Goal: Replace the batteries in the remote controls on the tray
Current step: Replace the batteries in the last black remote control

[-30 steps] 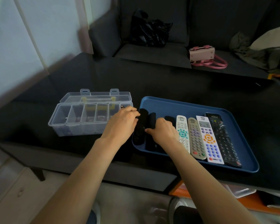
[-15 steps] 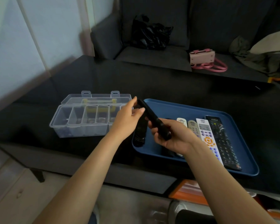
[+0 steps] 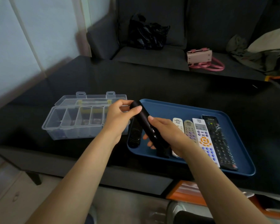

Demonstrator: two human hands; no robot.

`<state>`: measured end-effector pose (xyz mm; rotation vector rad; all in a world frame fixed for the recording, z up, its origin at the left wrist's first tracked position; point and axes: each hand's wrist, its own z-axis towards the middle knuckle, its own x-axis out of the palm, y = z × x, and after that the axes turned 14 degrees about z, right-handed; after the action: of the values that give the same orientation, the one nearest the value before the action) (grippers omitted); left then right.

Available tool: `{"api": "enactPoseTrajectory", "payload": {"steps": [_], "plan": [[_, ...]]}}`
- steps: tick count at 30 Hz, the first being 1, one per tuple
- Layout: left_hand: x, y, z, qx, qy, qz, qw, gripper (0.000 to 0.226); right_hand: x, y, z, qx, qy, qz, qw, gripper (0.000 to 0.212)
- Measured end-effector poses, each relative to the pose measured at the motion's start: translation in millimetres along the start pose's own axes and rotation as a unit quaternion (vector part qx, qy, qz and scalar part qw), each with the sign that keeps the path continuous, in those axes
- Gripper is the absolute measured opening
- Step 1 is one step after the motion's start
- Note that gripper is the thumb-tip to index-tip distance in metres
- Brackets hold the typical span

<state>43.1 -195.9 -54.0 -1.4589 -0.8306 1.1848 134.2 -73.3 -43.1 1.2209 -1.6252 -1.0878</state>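
Left hand: our left hand [image 3: 118,118] has its fingers [image 3: 137,109] curled shut around the top end of the black remote [image 3: 145,123].
Right hand: our right hand [image 3: 165,133] grips the same remote's lower half.
Counter: dark; we see the blue tray [image 3: 176,110] on it, with an open clear box [image 3: 74,120] just left of the tray.
Room: a dark sofa [image 3: 152,57] behind the tray.
Remote: lifted above the tray's left part, tilted, between both hands.
Other remotes: we see four lying at the tray's right [image 3: 204,139].

Blue tray [image 3: 176,109]; black remote [image 3: 144,122]; clear box [image 3: 68,123]; white remote, orange and purple buttons [image 3: 204,139]; pink handbag [image 3: 200,56].
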Motion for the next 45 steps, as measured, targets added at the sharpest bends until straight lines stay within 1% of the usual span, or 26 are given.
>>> {"api": "enactPoseTrajectory", "payload": {"steps": [3,6,9,12,17,21,26,29,32,33,35,37,40,45], "plan": [[-0.9,0.2,1.3,-0.028,-0.023,-0.029,0.999,0.025,-3.6,2.1,0.1,0.011,0.018,0.048,0.999,0.028],[-0.9,-1.8,-1.2,-0.041,-0.001,-0.073,0.997,0.027,-6.6,3.0,-1.2,0.019,0.053,0.064,0.996,0.023],[0.1,-4.5,-6.1,-0.040,0.026,-0.080,0.996,0.028,-3.9,-0.5,-1.4,0.016,0.065,0.068,0.995,0.027],[-1.2,-6.1,-6.2,-0.043,0.015,-0.088,0.995,0.030,-3.8,-3.1,-0.6,-0.008,0.065,0.055,0.996,0.030],[0.1,-7.9,-8.3,-0.048,0.007,-0.099,0.994,0.021,-6.8,-2.6,0.0,-0.009,0.083,0.048,0.995,0.030],[1.2,-8.5,-8.9,-0.053,-0.003,-0.109,0.993,0.022,-6.8,-2.5,-0.1,0.002,0.097,0.075,0.992,0.028],[1.3,-6.5,-5.7,-0.066,-0.009,-0.129,0.989,0.023,-7.6,-2.7,1.5,-0.010,0.124,0.105,0.987,0.029],[1.1,-7.1,-4.8,-0.072,-0.022,-0.137,0.988,0.026,-5.9,-4.1,2.7,-0.017,0.106,0.107,0.988,0.026],[-1.7,-8.5,-4.0,-0.085,-0.019,-0.162,0.983,0.033,-6.7,-3.6,3.6,-0.041,0.041,0.118,0.991,0.021],[-1.4,-8.9,-4.9,-0.082,-0.009,-0.154,0.985,0.037,-7.8,-2.6,3.2,-0.053,0.023,0.103,0.993,0.019],[1.5,-9.0,-8.2,-0.062,0.001,-0.096,0.993,0.042,-8.7,-1.1,1.6,-0.065,0.012,0.059,0.996,0.018],[3.6,-8.9,-10.7,-0.046,-0.004,-0.054,0.997,0.038,-6.8,-2.1,0.9,-0.059,0.013,0.028,0.998,0.019],[2.7,-8.8,-11.0,-0.048,-0.008,-0.075,0.996,0.027,-3.6,-4.2,1.4,-0.060,-0.002,-0.006,0.998,0.020],[-2.8,-7.8,-8.3,-0.044,0.005,-0.070,0.997,0.032,-1.8,-3.1,1.5,-0.076,-0.030,-0.013,0.997,0.025]]}}
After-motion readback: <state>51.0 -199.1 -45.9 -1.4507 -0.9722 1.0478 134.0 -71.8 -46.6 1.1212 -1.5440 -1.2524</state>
